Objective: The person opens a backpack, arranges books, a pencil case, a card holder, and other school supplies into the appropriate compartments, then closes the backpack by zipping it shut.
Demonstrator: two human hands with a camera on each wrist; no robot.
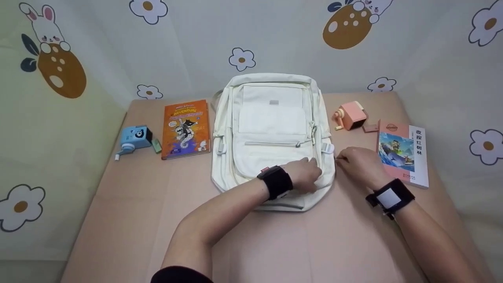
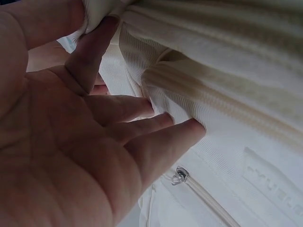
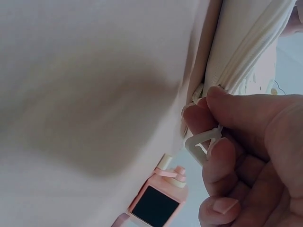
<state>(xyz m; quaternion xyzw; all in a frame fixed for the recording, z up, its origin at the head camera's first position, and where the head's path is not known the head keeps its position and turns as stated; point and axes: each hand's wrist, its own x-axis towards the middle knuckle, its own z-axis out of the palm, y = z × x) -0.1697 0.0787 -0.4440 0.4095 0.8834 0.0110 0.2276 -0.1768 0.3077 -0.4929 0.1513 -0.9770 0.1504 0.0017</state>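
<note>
A white backpack (image 1: 271, 118) lies on its back on the table, front pockets up. Across its lower right part reaches my left hand (image 1: 302, 173); in the left wrist view, thumb and index finger pinch a fold of its fabric (image 2: 97, 12), while the other fingers rest against the front pocket. At the bag's right side my right hand (image 1: 361, 165) pinches the zipper pull between thumb and forefinger, where the side zipper (image 3: 258, 52) meets the fingertips; the pull is mostly hidden. A white plastic buckle (image 3: 201, 144) sits against the curled fingers.
Left of the bag lie an orange book (image 1: 186, 129), a blue pencil sharpener (image 1: 135, 137) and a small green eraser (image 1: 156, 146). To the right are a pink pencil sharpener (image 1: 351, 116), a small pinkish-brown piece (image 1: 370, 128) and a pink-and-white book (image 1: 420, 157).
</note>
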